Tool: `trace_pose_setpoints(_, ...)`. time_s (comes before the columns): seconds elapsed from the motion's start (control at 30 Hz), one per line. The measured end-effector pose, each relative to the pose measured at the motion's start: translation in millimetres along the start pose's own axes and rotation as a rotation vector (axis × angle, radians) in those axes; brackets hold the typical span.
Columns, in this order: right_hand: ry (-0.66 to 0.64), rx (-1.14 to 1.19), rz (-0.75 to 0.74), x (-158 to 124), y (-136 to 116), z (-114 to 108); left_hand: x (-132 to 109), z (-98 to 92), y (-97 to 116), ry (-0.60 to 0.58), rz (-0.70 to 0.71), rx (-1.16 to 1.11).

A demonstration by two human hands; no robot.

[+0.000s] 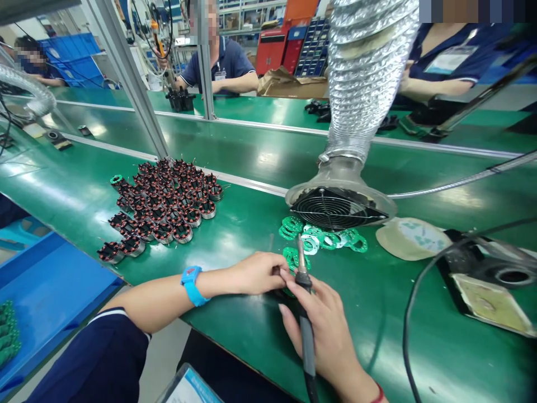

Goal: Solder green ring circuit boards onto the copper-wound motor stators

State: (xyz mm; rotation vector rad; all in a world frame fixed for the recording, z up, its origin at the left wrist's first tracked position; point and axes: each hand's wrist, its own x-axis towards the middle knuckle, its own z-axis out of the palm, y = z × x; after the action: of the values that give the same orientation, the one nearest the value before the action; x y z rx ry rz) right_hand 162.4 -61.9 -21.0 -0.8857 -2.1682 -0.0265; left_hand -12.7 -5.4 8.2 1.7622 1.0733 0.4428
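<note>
We hold the soldering iron [302,278] upright in our right hand [325,330]. The fingers are wrapped around its dark grip, and the tip points up and away toward the pile of green rings [329,238]. Our left hand [260,272] is curled, its fingertips pinched on a small dark part [282,293] on the bench [235,240]. Most of that part is hidden, and it touches the iron's shaft.

The near bench edge runs right under both forearms. Bare green surface lies open between the hands and the cluster of wound coils [165,201] to the left. The extractor hood [335,204] sits just beyond the rings, and the iron stand [490,291] and a black cable [413,313] crowd the right.
</note>
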Motion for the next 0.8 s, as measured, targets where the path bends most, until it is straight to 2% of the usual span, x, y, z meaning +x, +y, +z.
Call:
trace_pose_setpoints(0.27,0.004,-0.064,0.082,0.6,-1.5,-5.4,2.5,-0.2,-9.2,-0.028,-0.08,-0.33)
trace_pose_setpoints(0.47,0.001,0.046,0.162,1.2,-3.6,-9.4,3.1,-4.2,-5.7,-0.062,-0.21,-0.49)
trace_pose_setpoints(0.6,0.062,0.133,0.257,-3.7,-1.8,-12.3,3.9,-7.0,-3.5,-0.07,-0.213,-0.456)
trace_pose_setpoints(0.8,0.235,0.344,0.506,-19.6,3.1,-13.4,6.1,-9.7,-5.6,-0.058,-0.198,-0.356)
